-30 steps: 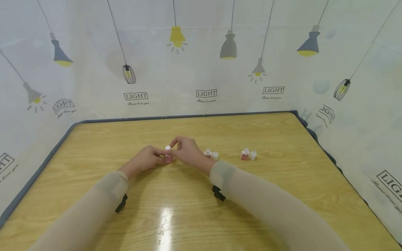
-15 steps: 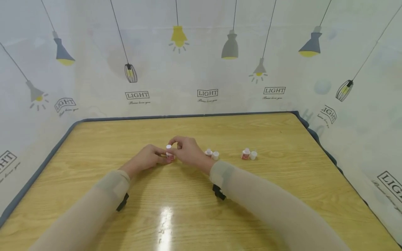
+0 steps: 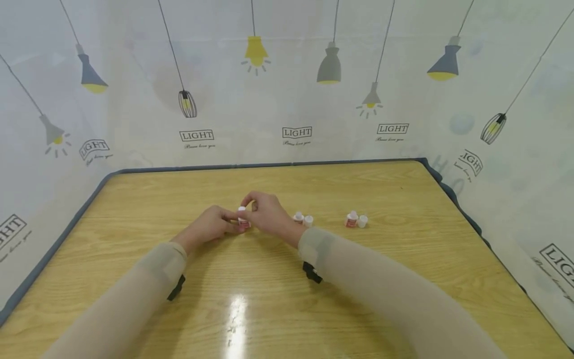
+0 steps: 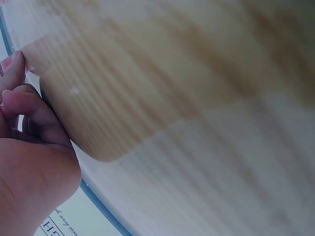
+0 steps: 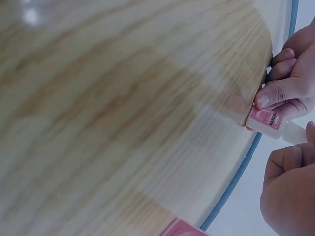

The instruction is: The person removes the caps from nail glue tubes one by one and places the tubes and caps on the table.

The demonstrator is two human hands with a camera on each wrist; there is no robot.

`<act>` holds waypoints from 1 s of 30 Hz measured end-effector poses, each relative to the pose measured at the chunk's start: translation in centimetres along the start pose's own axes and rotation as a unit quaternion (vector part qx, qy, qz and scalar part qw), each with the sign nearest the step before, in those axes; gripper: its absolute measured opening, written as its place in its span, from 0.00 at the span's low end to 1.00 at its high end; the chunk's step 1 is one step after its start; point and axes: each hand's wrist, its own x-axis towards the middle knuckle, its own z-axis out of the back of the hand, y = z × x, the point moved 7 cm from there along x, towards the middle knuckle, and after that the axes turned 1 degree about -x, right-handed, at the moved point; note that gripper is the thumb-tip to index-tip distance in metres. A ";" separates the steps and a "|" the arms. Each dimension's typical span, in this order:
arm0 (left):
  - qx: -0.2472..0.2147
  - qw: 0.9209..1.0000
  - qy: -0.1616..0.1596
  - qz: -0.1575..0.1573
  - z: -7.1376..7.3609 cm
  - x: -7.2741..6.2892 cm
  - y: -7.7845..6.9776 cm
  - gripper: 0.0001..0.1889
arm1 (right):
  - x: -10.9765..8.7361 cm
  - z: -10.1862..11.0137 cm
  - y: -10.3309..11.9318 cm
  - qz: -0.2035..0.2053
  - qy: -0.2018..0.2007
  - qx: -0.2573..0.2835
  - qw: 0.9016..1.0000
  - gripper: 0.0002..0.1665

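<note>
A small white bottle with a pink label (image 3: 244, 224) stands on the wooden table between both hands. My left hand (image 3: 210, 223) grips its lower part from the left, thumb and fingers at the label in the right wrist view. Around the white cap (image 5: 294, 132) on top, my right hand (image 3: 267, 213) pinches with thumb and fingertips. Just right of that hand is a second pink-labelled bottle (image 3: 298, 218), partly hidden by my wrist, with a white cap (image 3: 308, 221) beside it. A third bottle (image 3: 352, 220) stands farther right next to its own white cap (image 3: 362, 221).
The wooden table (image 3: 287, 299) has a dark blue edging (image 3: 197, 169) at its back and sides. Behind it hangs a pale wall covering (image 3: 224, 99) printed with lamps. Part of a pink label (image 5: 184, 228) shows low in the right wrist view.
Both hands stay on the same bottle, and the right hand's knuckles sit slightly higher. The head view has shifted a little. The other bottles and caps keep their places.
</note>
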 end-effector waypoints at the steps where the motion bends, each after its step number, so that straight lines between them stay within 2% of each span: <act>1: 0.000 1.000 0.000 0.000 0.0 0.0 0.0 0.19 | 0.0 0.0 0.0 0.006 -0.001 -0.001 1.000 0.13; 7: 0.001 1.000 -0.003 0.002 0.0 0.0 -0.2 0.18 | -0.1 -0.1 0.4 0.046 0.003 0.004 0.999 0.16; 13: -0.004 1.000 -0.002 -0.003 -0.1 0.0 -0.2 0.16 | -0.5 -0.6 -0.2 0.018 0.014 0.043 0.999 0.21; 18: 0.001 1.000 -0.009 -0.004 -0.1 -0.1 -0.3 0.16 | -0.5 -0.8 -0.6 0.001 0.007 0.050 0.999 0.20; 26: -0.009 1.000 -0.007 0.004 -0.1 -0.2 -0.1 0.19 | -0.3 -0.6 -0.3 0.019 0.006 0.038 0.999 0.15; 30: -0.006 1.000 -0.007 0.004 0.0 -0.3 -0.2 0.19 | -0.3 -0.5 -0.3 0.025 0.014 0.033 0.999 0.18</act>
